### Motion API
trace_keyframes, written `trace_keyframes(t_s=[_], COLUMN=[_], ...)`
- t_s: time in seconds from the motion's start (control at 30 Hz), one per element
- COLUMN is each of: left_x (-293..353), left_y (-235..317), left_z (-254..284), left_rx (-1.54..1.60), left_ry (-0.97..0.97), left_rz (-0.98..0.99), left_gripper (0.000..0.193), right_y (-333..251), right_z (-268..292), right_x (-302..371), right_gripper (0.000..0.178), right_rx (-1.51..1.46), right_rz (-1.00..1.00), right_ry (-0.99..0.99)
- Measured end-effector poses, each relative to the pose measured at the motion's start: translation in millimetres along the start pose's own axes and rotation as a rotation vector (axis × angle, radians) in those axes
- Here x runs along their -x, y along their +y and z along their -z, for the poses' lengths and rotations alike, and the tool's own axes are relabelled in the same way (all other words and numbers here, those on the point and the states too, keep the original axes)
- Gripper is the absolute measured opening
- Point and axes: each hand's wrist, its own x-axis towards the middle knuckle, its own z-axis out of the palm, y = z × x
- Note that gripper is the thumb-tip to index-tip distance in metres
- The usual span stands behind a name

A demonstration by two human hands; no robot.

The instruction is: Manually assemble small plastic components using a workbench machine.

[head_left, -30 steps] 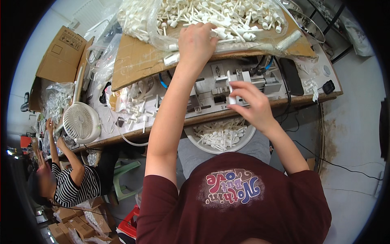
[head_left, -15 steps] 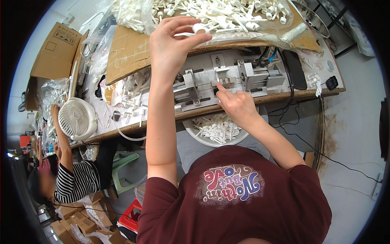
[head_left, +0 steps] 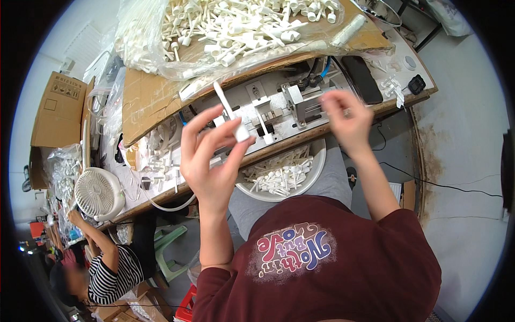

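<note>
My left hand (head_left: 208, 155) pinches a white plastic cap with a long stem (head_left: 241, 131) between thumb and fingers, its stem pointing up and away. It hovers in front of the metal clamping fixture (head_left: 298, 104) on the bench. In the middle of that fixture another white stemmed piece (head_left: 266, 134) lies with its cap end toward me. My right hand (head_left: 348, 119) is raised over the fixture's right side, its fingers curled and smeared by motion. Below the bench edge, a white bowl (head_left: 321, 166) full of similar white pieces rests at my lap.
A heap of white stemmed caps (head_left: 236, 29) lies on plastic and a cardboard sheet (head_left: 147, 99) behind the fixture. A black phone (head_left: 362, 79) lies to the right. At left are a white fan (head_left: 99, 194) and a co-worker in a striped shirt (head_left: 115, 273).
My left hand has come back from the heap toward me, bringing a white piece. My right hand has lifted off the fixture and moved right. The whole view has shifted somewhat.
</note>
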Motion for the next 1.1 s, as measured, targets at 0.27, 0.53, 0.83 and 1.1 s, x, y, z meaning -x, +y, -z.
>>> trace_keyframes(t_s=[0.27,0.53,0.83,1.1], left_x=[40,54,57,60], left_y=[-3,-8,-16,-24], left_z=[-9,-8,-21,-27], left_rx=[-0.053,-0.172,-0.154,-0.163], left_ry=[-0.159,-0.274,-0.3,-0.266], left_rz=[0.034,0.011,-0.008,0.006], left_gripper=[0.034,0.032,0.032,0.03], right_y=[162,143,138,137], right_z=[75,57,57,53], right_x=[-61,-95,-104,-88], right_gripper=[0.062,0.091,0.099,0.076], right_rx=[0.744,1.17,1.106,1.198], right_rz=[-0.205,-0.477,-0.543,-0.383], right_ry=[0.031,-0.219,-0.193,-0.11])
